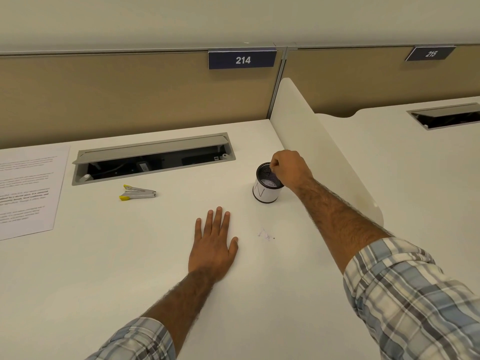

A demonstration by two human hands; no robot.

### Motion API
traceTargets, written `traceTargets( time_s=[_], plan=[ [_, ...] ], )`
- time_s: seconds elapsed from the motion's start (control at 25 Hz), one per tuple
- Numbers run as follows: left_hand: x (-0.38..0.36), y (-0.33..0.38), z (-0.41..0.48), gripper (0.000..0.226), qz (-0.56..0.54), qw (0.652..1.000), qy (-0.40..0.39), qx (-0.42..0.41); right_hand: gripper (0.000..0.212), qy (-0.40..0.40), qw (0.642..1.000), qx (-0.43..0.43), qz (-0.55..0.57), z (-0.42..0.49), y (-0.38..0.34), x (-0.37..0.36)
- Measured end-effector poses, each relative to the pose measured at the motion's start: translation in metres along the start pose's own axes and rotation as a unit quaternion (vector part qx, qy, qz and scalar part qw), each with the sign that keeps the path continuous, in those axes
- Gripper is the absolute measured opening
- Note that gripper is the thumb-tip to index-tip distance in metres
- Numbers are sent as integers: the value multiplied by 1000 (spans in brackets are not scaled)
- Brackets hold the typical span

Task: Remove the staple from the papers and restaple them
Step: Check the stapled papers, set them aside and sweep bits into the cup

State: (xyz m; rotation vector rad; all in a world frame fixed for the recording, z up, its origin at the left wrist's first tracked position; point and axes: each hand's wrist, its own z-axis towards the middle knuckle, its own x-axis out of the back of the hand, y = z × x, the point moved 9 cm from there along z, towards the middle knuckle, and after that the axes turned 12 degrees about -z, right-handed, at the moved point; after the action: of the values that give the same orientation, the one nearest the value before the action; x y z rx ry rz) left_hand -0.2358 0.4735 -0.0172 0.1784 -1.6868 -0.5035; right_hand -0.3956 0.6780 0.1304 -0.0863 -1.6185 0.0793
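The printed papers (28, 190) lie flat at the desk's left edge. A metal staple remover with yellow tips (137, 192) lies on the desk, right of the papers. My left hand (214, 242) rests flat on the desk, fingers straight. My right hand (291, 168) hovers over a small black mesh cup with a white label (266, 188), fingertips pinched together above its opening. Whatever they pinch is too small to make out. Tiny paper scraps (265, 233) lie between my hands. No stapler is in view.
An open grey cable tray (153, 158) is set into the desk behind the staple remover. A white divider panel (324, 141) rises to the right of the cup. A tan partition wall with sign 214 (242, 60) runs along the back.
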Motion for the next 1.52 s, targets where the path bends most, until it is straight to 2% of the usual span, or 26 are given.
traceTargets(
  time_s=[0.32, 0.48, 0.72, 0.88, 0.96, 1.04, 1.12, 1.2, 1.24, 1.28, 1.32, 1.36, 1.44, 1.48, 1.52],
  plan=[
    [1, 1, -1, 76, 4, 1000, -1, 1, 21, -6, 1000, 1, -16, -1, -5, 0],
    [1, 1, 0, 76, 3, 1000, 0, -1, 13, 0, 1000, -4, -9, -3, -5, 3],
    [2, 2, -1, 77, 1, 1000, 0, -3, 22, -3, 997, 8, 71, -2, -1, -3],
    [1, 1, 0, 75, 4, 1000, 1, -2, 11, 7, 996, 15, 93, -6, -1, 1],
    [0, 0, 0, 75, 6, 1000, 4, -4, 15, 38, 986, 8, 162, -12, 0, 8],
    [-1, 0, 1, 74, 5, 1000, 5, -4, 26, 77, 953, -20, 292, -27, 7, 16],
    [-1, -1, 1, 74, 0, 1000, 11, -6, 28, 93, 889, -58, 445, -47, 18, 17],
    [-1, -2, 1, 74, -3, 1000, 13, -6, 25, 83, 807, -99, 576, -68, 31, 8],
    [-2, -2, 1, 73, -2, 1000, 14, -6, 24, 81, 777, -115, 614, -79, 36, 1],
    [-2, -2, 1, 73, 1, 1000, 15, -6, 23, 82, 763, -131, 627, -92, 42, -9],
    [-2, -2, 1, 73, 3, 1000, 14, -6, 23, 88, 770, -148, 614, -107, 46, -22],
    [-3, -3, 1, 73, 2, 1000, 15, -6, 23, 95, 795, -164, 576, -124, 50, -38],
    [-2, -3, 1, 73, -2, 1000, 20, -5, 21, 105, 881, -165, 430, -161, 50, -73],
    [-3, -3, 1, 73, -1, 1000, 20, -5, 25, 97, 932, -141, 321, -180, 43, -90],
    [-3, -3, 2, 73, 0, 1000, 19, -4, 40, 74, 971, -111, 197, -197, 34, -109]
  ],
)
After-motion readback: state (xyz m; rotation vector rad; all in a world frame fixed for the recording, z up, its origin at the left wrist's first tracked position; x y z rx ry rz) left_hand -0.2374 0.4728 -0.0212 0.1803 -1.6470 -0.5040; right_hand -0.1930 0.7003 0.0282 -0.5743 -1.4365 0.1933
